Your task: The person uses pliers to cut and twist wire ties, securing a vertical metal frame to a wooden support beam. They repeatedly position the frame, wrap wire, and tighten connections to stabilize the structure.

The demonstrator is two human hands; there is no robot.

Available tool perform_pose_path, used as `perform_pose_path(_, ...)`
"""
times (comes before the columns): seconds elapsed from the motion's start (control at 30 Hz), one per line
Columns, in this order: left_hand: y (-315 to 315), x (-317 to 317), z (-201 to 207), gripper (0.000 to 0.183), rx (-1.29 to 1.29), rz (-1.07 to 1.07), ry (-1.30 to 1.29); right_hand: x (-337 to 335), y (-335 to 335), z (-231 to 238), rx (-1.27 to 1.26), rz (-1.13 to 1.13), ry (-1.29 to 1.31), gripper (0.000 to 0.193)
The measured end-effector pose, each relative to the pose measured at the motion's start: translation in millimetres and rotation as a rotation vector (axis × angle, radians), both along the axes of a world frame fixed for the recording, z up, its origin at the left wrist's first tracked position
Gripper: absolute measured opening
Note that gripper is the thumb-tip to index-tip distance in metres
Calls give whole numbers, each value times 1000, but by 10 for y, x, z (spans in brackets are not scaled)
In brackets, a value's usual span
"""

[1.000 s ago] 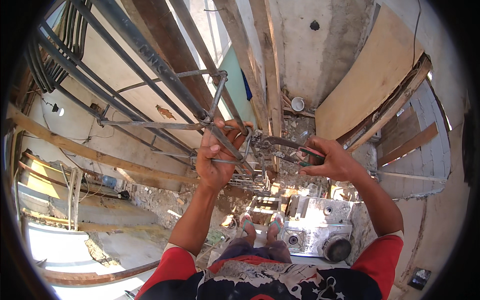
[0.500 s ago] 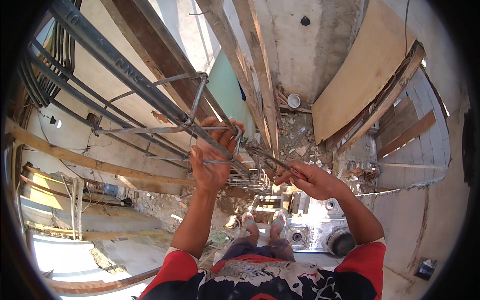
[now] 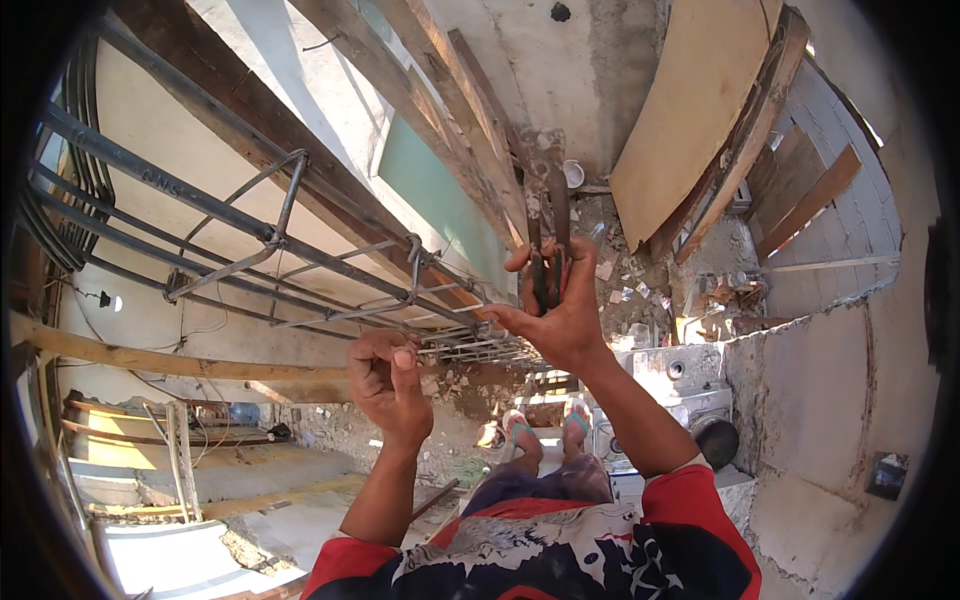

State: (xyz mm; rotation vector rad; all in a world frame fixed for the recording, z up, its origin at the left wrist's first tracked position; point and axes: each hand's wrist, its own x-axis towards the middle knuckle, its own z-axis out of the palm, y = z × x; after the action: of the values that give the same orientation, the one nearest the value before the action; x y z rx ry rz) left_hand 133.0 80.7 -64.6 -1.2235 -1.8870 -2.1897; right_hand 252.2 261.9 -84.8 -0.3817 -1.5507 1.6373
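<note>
In my right hand (image 3: 570,322) a pair of pincers (image 3: 556,205) points up and away, its two handles inside my bent fingers. My left hand (image 3: 393,388) is raised below the steel bars, fingers curled in and thumb against them; anything small between them does not show. A rebar cage (image 3: 345,268) of long dark bars slants from the upper left down toward the middle. Bent square stirrups (image 3: 290,200) ring its bars at intervals. Both hands are close to the cage's lower end, and the left is apart from the nearest stirrup.
Wooden beams (image 3: 440,110) rise ahead of me, beside a green panel (image 3: 430,190). A plywood sheet (image 3: 690,110) leans at the right. Rubble (image 3: 620,285) covers the ground. A stove (image 3: 690,395) with a dark pot (image 3: 716,441) is near my feet, which stand on a narrow support.
My left hand has left the stirrup corner and dropped lower with curled fingers. My right hand has moved up and left, turning the pincers upward. The view has shifted, so the cage appears farther left.
</note>
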Motion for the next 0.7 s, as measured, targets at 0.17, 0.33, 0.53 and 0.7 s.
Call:
perform_pose_path(0.17, 268, 85, 843, 46, -477, 265, 381, -413, 12, 357, 155, -29, 37, 72)
perform_pose_path(0.33, 356, -56, 1078, 37, -701, 283, 760, -561, 41, 331, 97, 14, 101, 60)
perform_pose_path(0.53, 513, -297, 1222, 42, -737, -41, 466, -576, -11, 231, -465, 242, 237, 47)
perform_pose_path(0.7, 416, -448, 1210, 48, -693, -238, 347, -513, -332, 282, -663, 292, 218, 41)
